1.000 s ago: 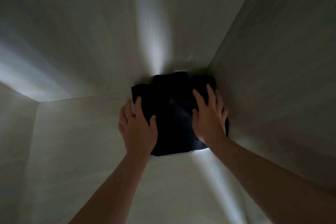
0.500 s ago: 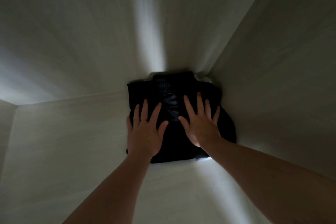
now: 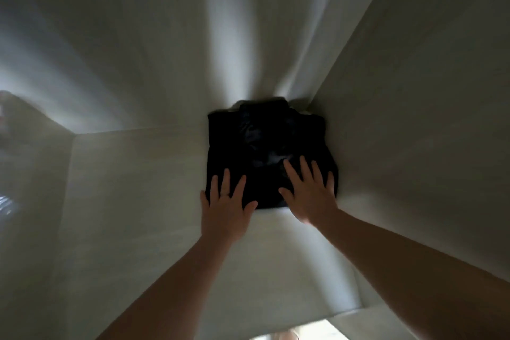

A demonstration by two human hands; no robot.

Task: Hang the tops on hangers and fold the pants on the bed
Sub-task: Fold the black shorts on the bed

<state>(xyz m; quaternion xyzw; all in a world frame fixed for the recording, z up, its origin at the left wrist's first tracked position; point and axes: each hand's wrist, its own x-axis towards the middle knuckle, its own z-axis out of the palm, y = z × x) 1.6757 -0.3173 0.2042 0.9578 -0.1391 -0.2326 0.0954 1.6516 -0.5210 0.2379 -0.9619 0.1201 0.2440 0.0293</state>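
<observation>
A stack of folded black pants lies on a pale shelf inside a dim cabinet, pushed into the back right corner. My left hand lies flat with spread fingers on the stack's near left edge. My right hand presses flat on the near right part of the stack, fingers straight and pointing toward the back. No hangers or tops are in view.
The cabinet's back wall rises behind the stack and the right side wall stands right beside it. The left side wall is far off. The shelf's front edge shows at the bottom right.
Both hands have slid back toward me, from the middle of the stack to its near edge. The stack has stayed against the back right corner.
</observation>
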